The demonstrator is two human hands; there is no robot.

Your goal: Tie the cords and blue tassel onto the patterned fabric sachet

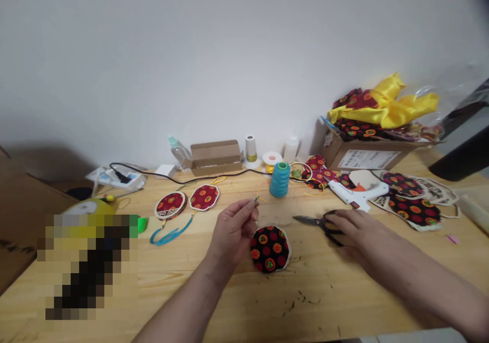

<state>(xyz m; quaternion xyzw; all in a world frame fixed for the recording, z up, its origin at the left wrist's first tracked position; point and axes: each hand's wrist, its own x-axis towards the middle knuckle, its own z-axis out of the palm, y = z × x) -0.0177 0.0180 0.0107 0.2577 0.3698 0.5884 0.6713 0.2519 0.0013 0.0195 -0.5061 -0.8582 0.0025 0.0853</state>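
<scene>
My left hand [239, 226] is closed in a pinch, thumb against fingers, on a thin yellow cord [257, 199] with a small dark bit at its tip. Just below it a flower-patterned black fabric pendant [270, 248] with a pale scalloped edge lies on the table; a thin strand runs between the two. My right hand [349, 228] has its fingers curled over the handles of black scissors [309, 221], whose blades point left toward the pendant. The fingertips there are partly hidden. Behind the left hand stands a teal thread cone [280, 180].
Two red pendants [205, 198] with blue tassels lie at the left. A white glue gun [355, 192] and fabric pieces [412, 208] sit at the right, before a cardboard box [367, 154] of fabric. A black cable [198, 176] crosses the back. Dark scraps [300, 299] dot the front.
</scene>
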